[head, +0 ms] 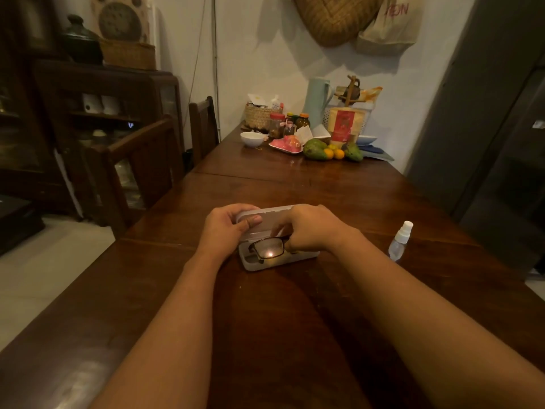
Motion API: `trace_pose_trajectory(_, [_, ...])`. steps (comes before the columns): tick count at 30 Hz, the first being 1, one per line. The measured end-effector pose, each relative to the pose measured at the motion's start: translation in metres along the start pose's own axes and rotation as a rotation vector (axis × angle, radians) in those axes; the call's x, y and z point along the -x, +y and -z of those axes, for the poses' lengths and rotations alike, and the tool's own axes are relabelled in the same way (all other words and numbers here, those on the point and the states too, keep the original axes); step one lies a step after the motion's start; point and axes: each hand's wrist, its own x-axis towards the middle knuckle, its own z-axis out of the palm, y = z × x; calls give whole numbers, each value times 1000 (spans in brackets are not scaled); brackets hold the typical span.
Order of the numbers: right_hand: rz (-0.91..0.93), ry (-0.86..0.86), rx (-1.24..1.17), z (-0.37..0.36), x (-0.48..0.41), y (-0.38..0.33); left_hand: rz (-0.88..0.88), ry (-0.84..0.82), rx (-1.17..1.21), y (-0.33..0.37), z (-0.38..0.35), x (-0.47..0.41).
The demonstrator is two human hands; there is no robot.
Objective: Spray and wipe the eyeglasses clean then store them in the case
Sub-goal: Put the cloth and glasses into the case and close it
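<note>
**Glasses going into the open case**

On the dark wooden tabletop, an open grey case sits in the middle, and everything else is placed here in relation to it. Its lid is raised on the far side. The left hand holds the lid's left end, thumb across its inner face and fingers curled over the top edge, so that grip is closed on the lid. The right hand reaches down over the right half of the case with its fingers pinched on the glasses, a dark-framed pair. The glasses lie partly inside the tray of the case, tilted, with one lens showing a small bright reflection (whether they are fully seated cannot be told, since the hand covers the right side).

To the right of the case, well apart from it, a small clear spray bottle with a white cap stands upright. Far beyond the case, at the wall end of the tabletop, are a white bowl, jars, a woven basket and some fruit.
</note>
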Motion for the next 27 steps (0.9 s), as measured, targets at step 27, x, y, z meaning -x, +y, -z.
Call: trace_pose_trajectory(27, [-24, 469, -545, 8, 16, 14, -21, -35, 5, 3, 0, 0])
